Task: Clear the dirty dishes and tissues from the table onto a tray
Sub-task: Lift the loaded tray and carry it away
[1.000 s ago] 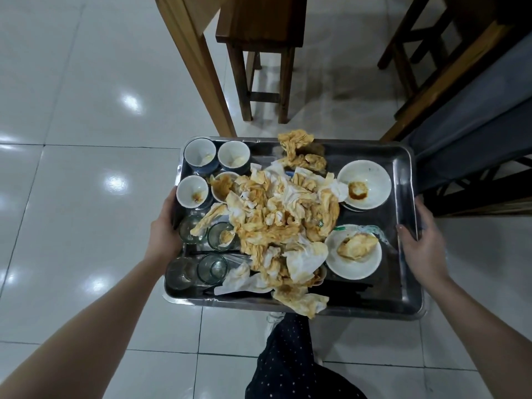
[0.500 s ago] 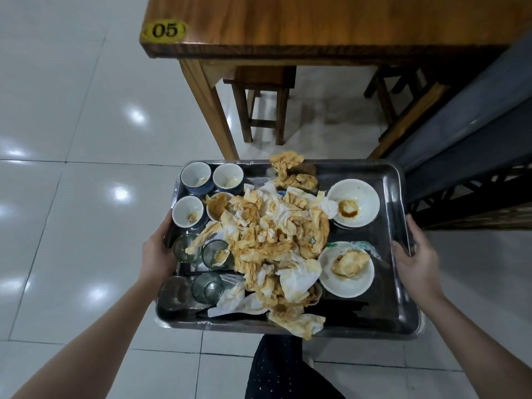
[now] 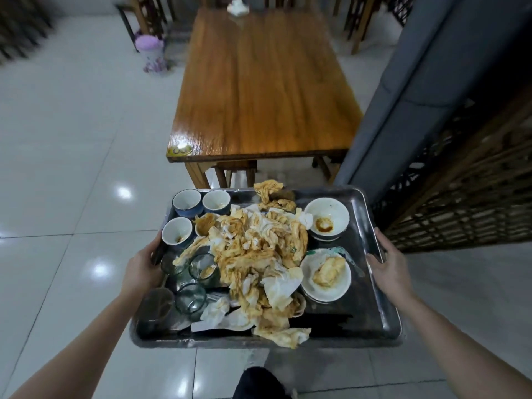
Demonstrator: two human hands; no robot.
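Note:
I carry a metal tray (image 3: 371,315) in the air over the tiled floor. My left hand (image 3: 142,269) grips its left rim and my right hand (image 3: 388,269) grips its right rim. A heap of stained tissues (image 3: 259,254) fills the tray's middle. Small cups (image 3: 187,201) stand at its far left, clear glasses (image 3: 191,298) at its near left. Two white dishes (image 3: 326,217) with sauce and a tissue sit on its right side. The wooden table (image 3: 259,90) stands just beyond the tray.
A white tissue holder (image 3: 237,8) sits at the table's far end. A purple bin (image 3: 152,53) stands on the floor to the table's left. A grey padded bench back (image 3: 426,82) and a wooden lattice screen (image 3: 466,197) lie to the right. Stools stand under the table.
The view has tilted up, so the whole tabletop now shows. Both hands keep the same grip on the tray, which sits lower in view.

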